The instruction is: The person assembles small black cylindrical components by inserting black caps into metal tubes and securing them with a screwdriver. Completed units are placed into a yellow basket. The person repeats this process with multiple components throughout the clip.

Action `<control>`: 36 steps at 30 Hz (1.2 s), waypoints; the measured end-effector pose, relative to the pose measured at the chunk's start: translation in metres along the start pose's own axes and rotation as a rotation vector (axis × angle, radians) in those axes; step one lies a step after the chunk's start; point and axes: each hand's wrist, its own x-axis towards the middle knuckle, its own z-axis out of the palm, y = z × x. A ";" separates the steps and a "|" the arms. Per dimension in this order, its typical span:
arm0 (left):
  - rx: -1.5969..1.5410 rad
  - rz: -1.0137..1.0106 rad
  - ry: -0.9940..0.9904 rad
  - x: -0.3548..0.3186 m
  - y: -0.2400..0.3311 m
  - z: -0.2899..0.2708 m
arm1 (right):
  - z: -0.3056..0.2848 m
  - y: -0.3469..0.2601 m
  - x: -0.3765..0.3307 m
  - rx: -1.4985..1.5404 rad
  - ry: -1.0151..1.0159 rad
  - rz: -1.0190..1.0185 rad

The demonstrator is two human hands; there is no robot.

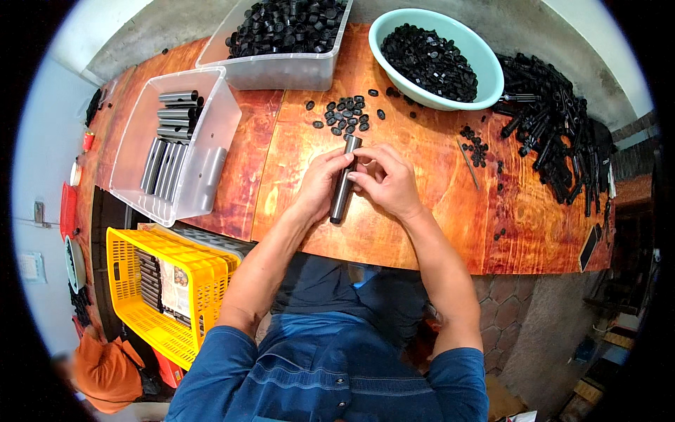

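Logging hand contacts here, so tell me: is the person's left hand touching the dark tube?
Touching. The head view shows it: the left hand holds the dark tube, its thumb lying across the upper part with no gap.

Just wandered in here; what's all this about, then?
A person in a blue shirt is handling a dark tube over a wooden table. The left hand holds it, while the fingers of the right hand are at its side; whether they pinch something small is hard to tell. Just beyond lie loose black oval pieces, with more small black pieces in a pale teal bowl. More tubes lie in a clear bin to the left.
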 end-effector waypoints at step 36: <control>0.087 0.098 0.035 -0.004 -0.011 -0.003 | 0.000 0.004 -0.005 0.073 0.011 0.105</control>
